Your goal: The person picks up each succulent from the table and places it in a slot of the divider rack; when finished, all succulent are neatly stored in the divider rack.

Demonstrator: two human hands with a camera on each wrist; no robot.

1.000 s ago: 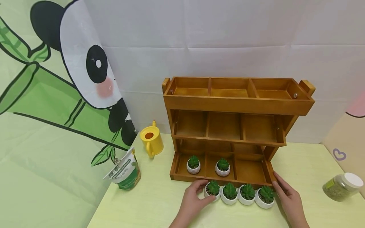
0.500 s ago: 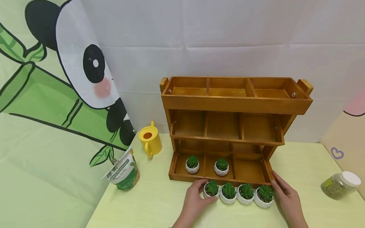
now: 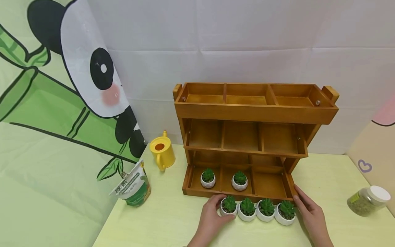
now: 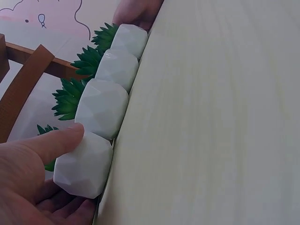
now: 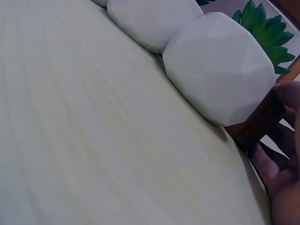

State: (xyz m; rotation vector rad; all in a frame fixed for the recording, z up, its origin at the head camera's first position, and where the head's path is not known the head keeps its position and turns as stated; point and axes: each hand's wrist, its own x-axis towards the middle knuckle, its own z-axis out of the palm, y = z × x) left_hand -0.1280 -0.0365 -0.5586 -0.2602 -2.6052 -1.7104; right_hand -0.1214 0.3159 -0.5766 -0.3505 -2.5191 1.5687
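Several small artificial succulents in white faceted pots stand in a tight row along the front of a brown wooden shelf (image 3: 256,113). My left hand (image 3: 211,216) holds the leftmost potted succulent (image 3: 229,206), its thumb on the near side and its other fingers around the far left; in the left wrist view this pot (image 4: 84,166) stands on the tabletop. At the row's other end, my right hand (image 3: 312,216) rests against the shelf's lower right corner, close beside the rightmost potted succulent (image 3: 285,212). The right wrist view has its fingers (image 5: 269,168) at the wooden corner.
Two smaller potted succulents sit in the bottom tier's left (image 3: 208,178) and middle (image 3: 239,181) compartments. A yellow watering can (image 3: 163,152) and a clipped green-and-white bag (image 3: 134,187) stand to the left. A white-lidded jar (image 3: 367,201) lies tilted at the right.
The head view has shifted slightly since the first frame, then held steady. Both hands and the row of pots keep their places.
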